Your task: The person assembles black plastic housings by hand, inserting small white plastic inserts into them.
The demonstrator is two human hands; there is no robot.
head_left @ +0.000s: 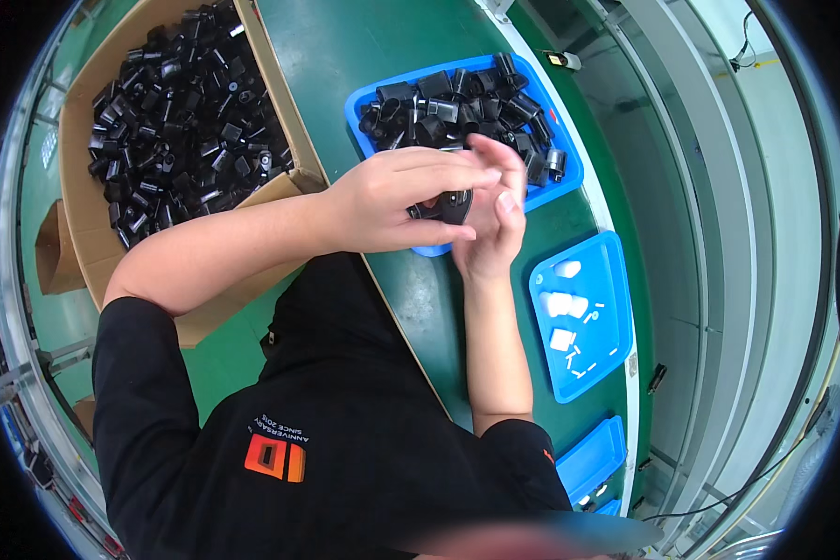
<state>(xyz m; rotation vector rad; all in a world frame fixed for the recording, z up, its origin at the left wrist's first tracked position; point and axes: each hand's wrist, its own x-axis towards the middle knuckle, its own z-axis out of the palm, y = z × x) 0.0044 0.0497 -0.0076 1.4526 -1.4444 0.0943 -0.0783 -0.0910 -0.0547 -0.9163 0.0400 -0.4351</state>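
Note:
Between my two hands is a small glossy black plastic part (452,206), partly hidden by fingers. My left hand (383,201) comes across from the left and grips it between fingers and thumb. Cupped close on the other side, my right hand (495,219) has its palm showing and its fingers apart and slightly bent. Whether the right palm touches the part, I cannot tell. Just beyond both hands lies a blue tray (569,177) heaped with black plastic parts (434,86).
At the left stands a large cardboard box (294,121) filled with similar black parts. A second blue tray (591,359), at the right, holds white pieces and thin white strips. Another blue tray (595,459) lies nearer. All the trays rest on a green tabletop (420,303).

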